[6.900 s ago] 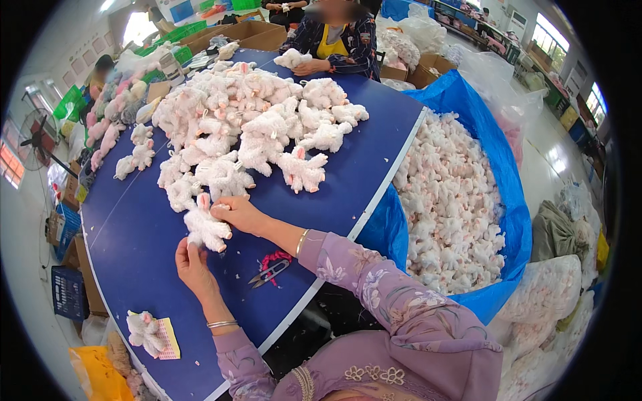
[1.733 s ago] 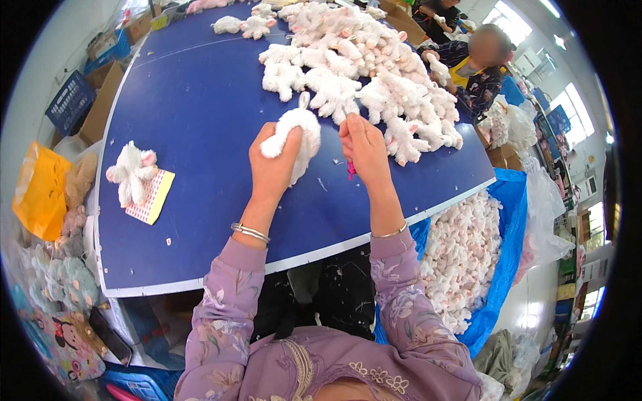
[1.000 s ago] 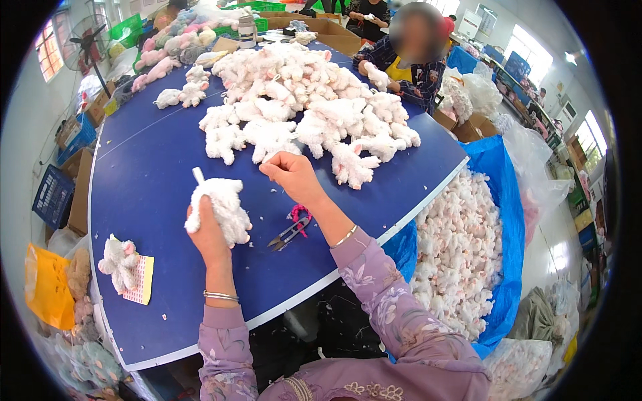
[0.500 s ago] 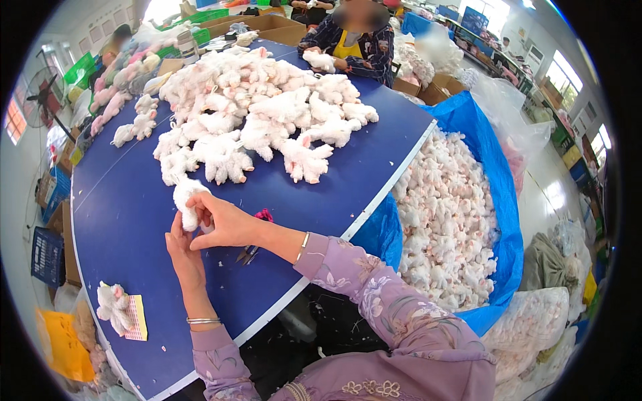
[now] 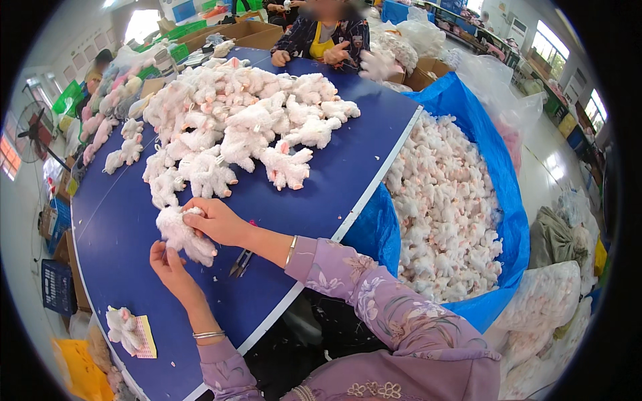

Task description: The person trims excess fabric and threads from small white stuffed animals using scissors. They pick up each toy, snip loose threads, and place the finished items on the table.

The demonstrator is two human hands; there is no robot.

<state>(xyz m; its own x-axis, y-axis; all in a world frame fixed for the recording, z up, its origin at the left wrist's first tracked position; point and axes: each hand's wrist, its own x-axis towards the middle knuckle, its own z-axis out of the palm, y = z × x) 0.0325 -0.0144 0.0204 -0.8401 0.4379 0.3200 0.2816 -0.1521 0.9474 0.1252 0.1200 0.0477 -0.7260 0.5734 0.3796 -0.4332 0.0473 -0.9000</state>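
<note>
Pinching one toy (image 5: 176, 231): right hand (image 5: 219, 223); left hand (image 5: 176, 275), hold unclear. One blue sack (image 5: 513, 214) holds white toys (image 5: 441, 214) beyond counting.

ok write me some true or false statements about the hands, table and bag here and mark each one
1. The right hand grips a white plush toy. True.
2. The metal snips lie to the left of the left hand. False: they lie to its right.
3. The table has a blue top. True.
4. The blue bag right of the table holds only one toy. False: it holds a large heap of them.
5. A lone toy lies partly over a yellow-edged card. True.
</note>
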